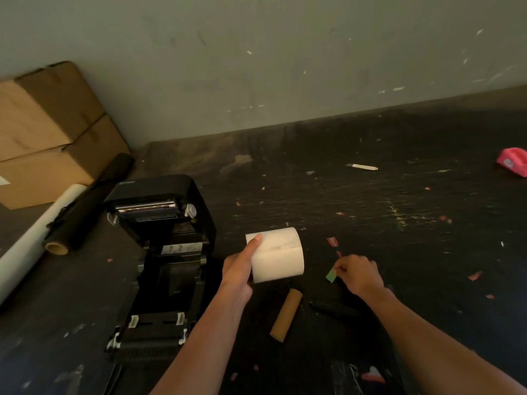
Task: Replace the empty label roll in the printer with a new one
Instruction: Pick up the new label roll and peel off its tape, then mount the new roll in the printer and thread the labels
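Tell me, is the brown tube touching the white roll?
Apart. The head view shows the brown tube lying on the table, with a strip of dark tabletop between it and the white roll in the left hand.

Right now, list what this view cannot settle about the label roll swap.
- New label roll: head view; the left hand covers its near end, so the core is hidden.
- Printer: open, but its roll bay is too dark to read.
- Green scrap pinched by the right hand: too small to identify.
- Black object beside the empty core: lost against the dark table.
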Motion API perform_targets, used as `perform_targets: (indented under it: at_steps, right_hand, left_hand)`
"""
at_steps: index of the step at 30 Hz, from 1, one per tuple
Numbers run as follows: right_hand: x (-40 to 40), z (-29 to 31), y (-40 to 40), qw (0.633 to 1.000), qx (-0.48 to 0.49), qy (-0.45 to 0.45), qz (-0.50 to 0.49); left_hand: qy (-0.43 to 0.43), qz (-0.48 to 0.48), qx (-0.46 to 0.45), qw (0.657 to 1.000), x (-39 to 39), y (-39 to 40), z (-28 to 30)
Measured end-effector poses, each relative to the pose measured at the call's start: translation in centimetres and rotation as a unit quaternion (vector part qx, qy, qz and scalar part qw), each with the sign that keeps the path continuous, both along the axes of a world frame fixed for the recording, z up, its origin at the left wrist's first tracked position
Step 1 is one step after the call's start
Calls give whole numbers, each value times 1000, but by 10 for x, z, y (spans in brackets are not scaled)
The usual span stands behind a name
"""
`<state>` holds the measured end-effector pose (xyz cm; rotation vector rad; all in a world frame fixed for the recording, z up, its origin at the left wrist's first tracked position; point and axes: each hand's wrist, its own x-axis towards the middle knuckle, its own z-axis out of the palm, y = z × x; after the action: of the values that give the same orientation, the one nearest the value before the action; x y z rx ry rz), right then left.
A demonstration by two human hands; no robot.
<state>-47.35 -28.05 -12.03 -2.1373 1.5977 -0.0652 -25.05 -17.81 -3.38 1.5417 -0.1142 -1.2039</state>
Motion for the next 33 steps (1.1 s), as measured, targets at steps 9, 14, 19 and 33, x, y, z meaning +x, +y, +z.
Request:
perform_targets:
  at_steps: [9, 14, 19, 33]
  right_hand:
    - [-23, 21, 30, 959, -9, -206, -195]
    - [-61, 20, 76, 922, 46, -220, -314]
    - [-60, 15, 100, 920, 136, -159, -331]
    - [-42, 8, 108, 906, 171, -162, -350]
  left_hand:
    - [8, -16, -17, 1000, 5, 17, 0]
    - [5, -33, -18, 999, 0, 26, -4]
    - [9, -72, -25, 997, -13, 27, -2]
    - [-24, -120, -42, 992, -14, 37, 0]
